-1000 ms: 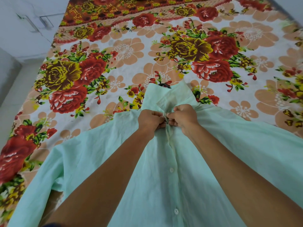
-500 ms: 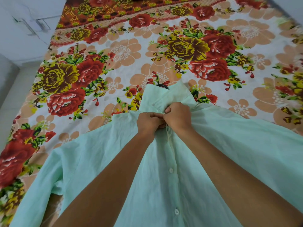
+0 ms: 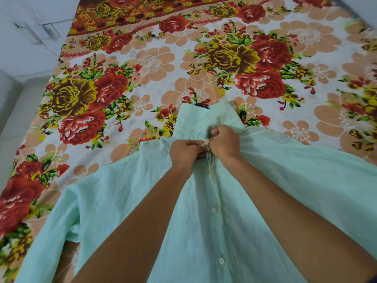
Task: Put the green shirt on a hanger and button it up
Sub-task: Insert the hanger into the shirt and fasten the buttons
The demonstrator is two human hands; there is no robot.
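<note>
The pale green shirt (image 3: 275, 184) lies front-up on the bed, collar pointing away from me. A dark bit of the hanger (image 3: 201, 105) peeks out just above the collar; the rest is hidden inside the shirt. My left hand (image 3: 186, 151) and my right hand (image 3: 225, 142) meet at the placket just below the collar, both pinching the fabric at a button there. Two white buttons (image 3: 213, 210) lower on the placket are fastened.
The shirt rests on a bed with a floral sheet (image 3: 146, 64) of red and yellow roses. A pale floor (image 3: 14, 121) and white wall with a cabinet (image 3: 30, 37) lie to the left.
Both hands stayed at the same button below the collar; the fingers shifted slightly, and my right thumb and forefinger now show pinched at the placket.
</note>
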